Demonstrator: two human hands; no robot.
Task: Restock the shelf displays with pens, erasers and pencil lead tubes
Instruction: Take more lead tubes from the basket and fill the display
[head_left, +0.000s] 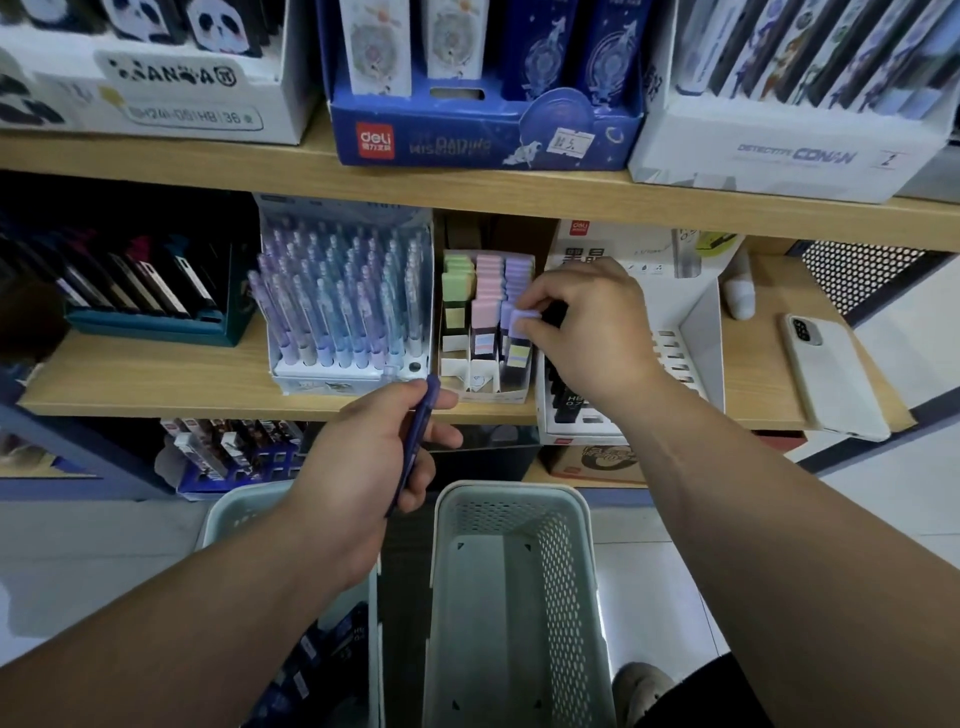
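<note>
Right hand (587, 322) fingers pinching a purple eraser (522, 318) at the eraser display (485, 322), left hand (374, 457) fingers gripping a blue pen (418, 441)

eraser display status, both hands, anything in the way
Right hand pinches purple eraser at eraser display right column. Left hand grips blue pen. Nothing blocks that column.

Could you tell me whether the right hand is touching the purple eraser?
Touching. The head view shows the right hand pinching the purple eraser between thumb and finger, with no gap visible.
</note>
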